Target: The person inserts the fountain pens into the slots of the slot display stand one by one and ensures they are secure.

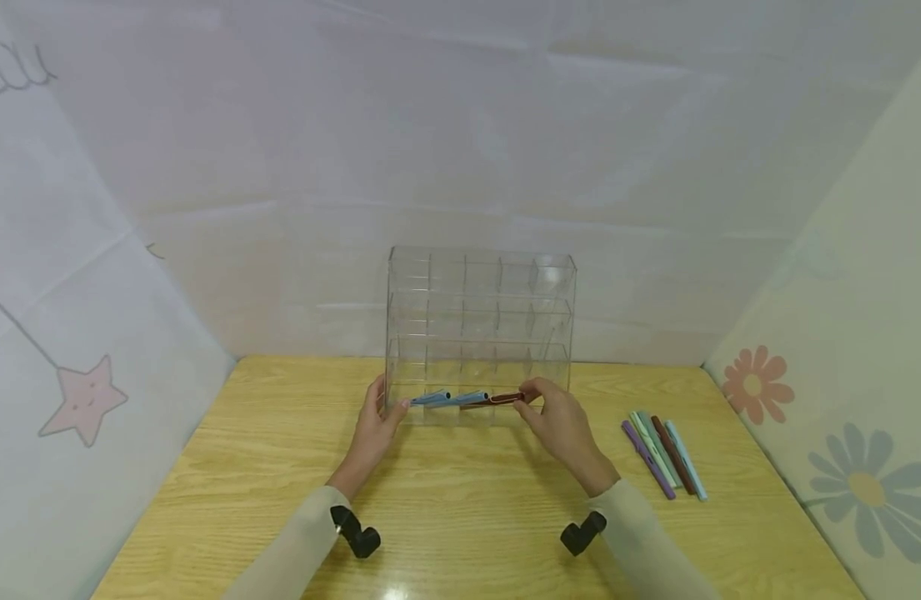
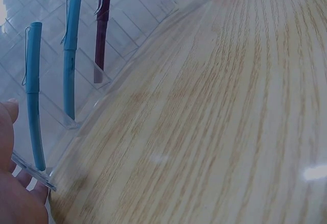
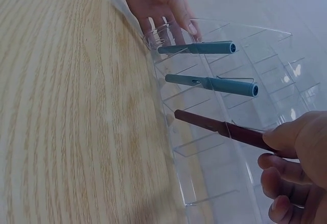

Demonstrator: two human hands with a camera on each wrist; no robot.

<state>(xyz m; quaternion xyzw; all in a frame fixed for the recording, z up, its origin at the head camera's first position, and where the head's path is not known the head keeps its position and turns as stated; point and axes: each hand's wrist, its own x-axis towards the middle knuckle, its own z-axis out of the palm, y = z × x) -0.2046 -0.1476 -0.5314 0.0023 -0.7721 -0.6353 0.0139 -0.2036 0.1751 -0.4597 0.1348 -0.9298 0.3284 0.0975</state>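
A clear acrylic pen rack, divided into small compartments in stepped rows, stands on the wooden table. My left hand grips its left end, thumb in front and fingers around the edge. Two blue pens, the left one and the one beside it, stand in neighbouring compartments of the front row, clips up. To their right is a dark red pen, its lower end inside a front-row compartment. My right hand pinches that pen near its cap end between thumb and fingers.
On the table at the right lies a loose group of pens: a purple one, a pale green one, a grey-green one, a dark red one and a light blue one. Cloth walls enclose the back and sides.
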